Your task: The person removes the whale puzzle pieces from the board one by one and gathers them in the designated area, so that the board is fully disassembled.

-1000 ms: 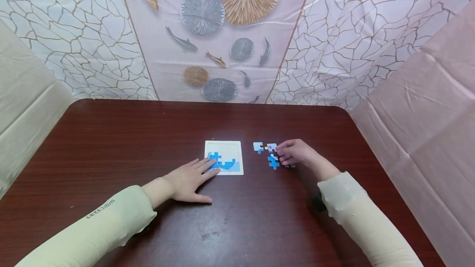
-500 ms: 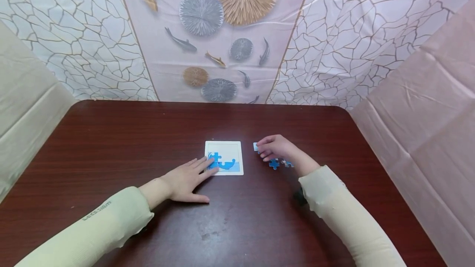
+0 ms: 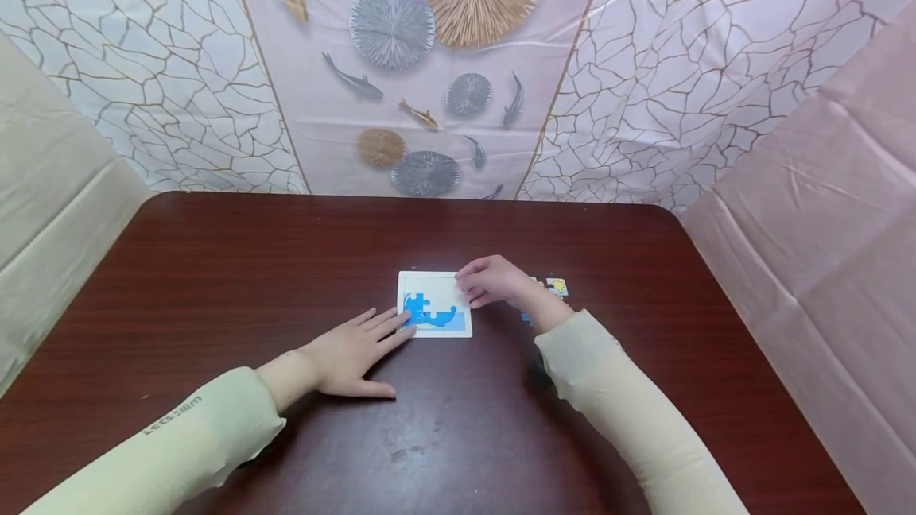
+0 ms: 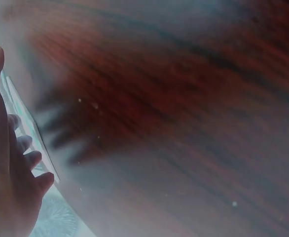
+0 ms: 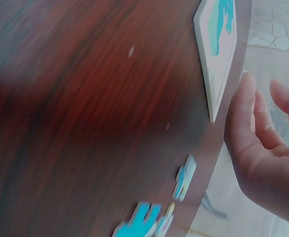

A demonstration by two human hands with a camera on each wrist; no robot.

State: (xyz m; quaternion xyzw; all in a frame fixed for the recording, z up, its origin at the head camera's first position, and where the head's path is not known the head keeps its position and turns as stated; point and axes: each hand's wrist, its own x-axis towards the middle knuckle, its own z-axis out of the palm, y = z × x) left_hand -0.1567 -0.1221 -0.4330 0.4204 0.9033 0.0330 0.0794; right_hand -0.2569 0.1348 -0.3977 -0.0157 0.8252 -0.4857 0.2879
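A square white puzzle board (image 3: 434, 289) lies mid-table, its lower part filled with blue pieces (image 3: 442, 318). My left hand (image 3: 347, 354) lies flat with fingers spread, its fingertips over the board's lower left corner. Over the board's upper right edge, my right hand (image 3: 495, 280) has its fingers bent and thumb and fingertips close together; I cannot tell whether a piece is between them. In the right wrist view, the hand (image 5: 260, 128) is raised beside the board (image 5: 211, 54). A yellow sun piece (image 3: 557, 286) shows beyond the right wrist, and other pieces are partly hidden.
Loose pieces lie right of the board, among them a blue one (image 5: 137, 224) and a pale one (image 5: 185, 178) in the right wrist view. The dark brown table (image 3: 286, 245) ends at a patterned cloth backdrop (image 3: 429, 102), with plain cloth at both sides.
My right hand has moved left from the loose pieces to the board's right edge, uncovering the sun piece. My left hand has shifted slightly left, staying at the board's corner.
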